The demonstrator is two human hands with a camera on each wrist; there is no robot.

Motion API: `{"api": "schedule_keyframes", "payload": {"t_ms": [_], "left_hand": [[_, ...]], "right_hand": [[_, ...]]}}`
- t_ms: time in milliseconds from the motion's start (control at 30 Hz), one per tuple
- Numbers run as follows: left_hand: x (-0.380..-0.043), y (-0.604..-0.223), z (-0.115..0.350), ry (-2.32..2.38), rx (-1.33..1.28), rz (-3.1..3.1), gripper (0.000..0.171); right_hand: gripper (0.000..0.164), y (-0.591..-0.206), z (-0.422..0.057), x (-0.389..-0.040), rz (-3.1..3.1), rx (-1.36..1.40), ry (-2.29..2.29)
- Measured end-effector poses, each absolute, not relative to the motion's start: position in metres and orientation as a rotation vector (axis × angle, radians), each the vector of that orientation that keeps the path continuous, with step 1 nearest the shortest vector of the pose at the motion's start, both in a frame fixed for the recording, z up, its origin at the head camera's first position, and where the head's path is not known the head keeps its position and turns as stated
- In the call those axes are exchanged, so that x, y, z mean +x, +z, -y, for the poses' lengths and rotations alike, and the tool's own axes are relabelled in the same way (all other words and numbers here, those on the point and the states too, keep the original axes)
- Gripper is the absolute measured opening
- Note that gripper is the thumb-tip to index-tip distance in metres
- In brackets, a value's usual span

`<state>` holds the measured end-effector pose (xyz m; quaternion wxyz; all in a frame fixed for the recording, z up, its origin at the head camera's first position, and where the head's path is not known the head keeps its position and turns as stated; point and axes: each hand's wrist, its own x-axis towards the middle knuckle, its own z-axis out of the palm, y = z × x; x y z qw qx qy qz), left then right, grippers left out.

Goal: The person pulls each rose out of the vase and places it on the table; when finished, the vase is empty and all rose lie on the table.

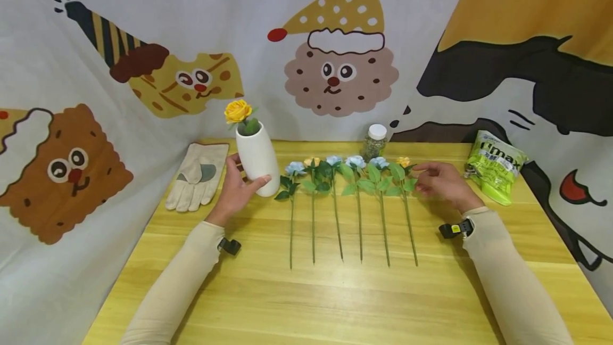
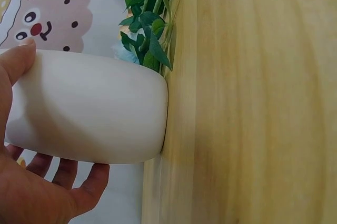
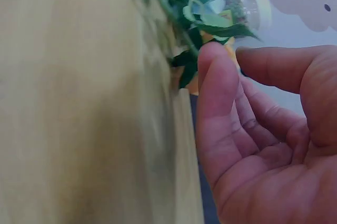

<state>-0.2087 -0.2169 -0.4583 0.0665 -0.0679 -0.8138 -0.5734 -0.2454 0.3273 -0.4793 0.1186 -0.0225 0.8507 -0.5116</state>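
My left hand [image 1: 233, 191] grips a white vase [image 1: 258, 161], thumb on the near side and fingers on the other; the vase leans slightly left. A yellow rose [image 1: 238, 111] with green leaves stands in its mouth. In the left wrist view the vase's base [image 2: 152, 113] is at the tabletop. My right hand [image 1: 445, 186] is at the head of the rightmost artificial flower, a yellow rose [image 1: 403, 162] lying on the table. In the right wrist view its thumb and index fingertip are apart, right beside the leaves [image 3: 221, 27], with nothing pinched between them.
Several blue and yellow artificial flowers [image 1: 355, 162] lie in a row, stems toward me. Behind them stands a lidded clear jar [image 1: 375, 145]. Work gloves [image 1: 197, 177] lie at the left edge of the wooden table [image 1: 325, 302]; a green bag [image 1: 495, 166] sits at the right. A printed cloth hangs behind.
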Motion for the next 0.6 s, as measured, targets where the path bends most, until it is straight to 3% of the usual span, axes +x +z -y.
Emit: {"api": "schedule_keyframes", "payload": {"t_ms": [233, 600], "left_hand": [[-0.221, -0.475, 0.224, -1.719, -0.194, 2.458, 0.092], [-0.202, -0.448, 0.214, -1.751, -0.207, 2.451, 0.09]], "right_hand": [[0.048, -0.465, -0.318, -0.246, -2.619, -0.099, -1.511], [0.042, -0.438, -0.284, -0.244, -2.752, -0.174, -1.537]]}}
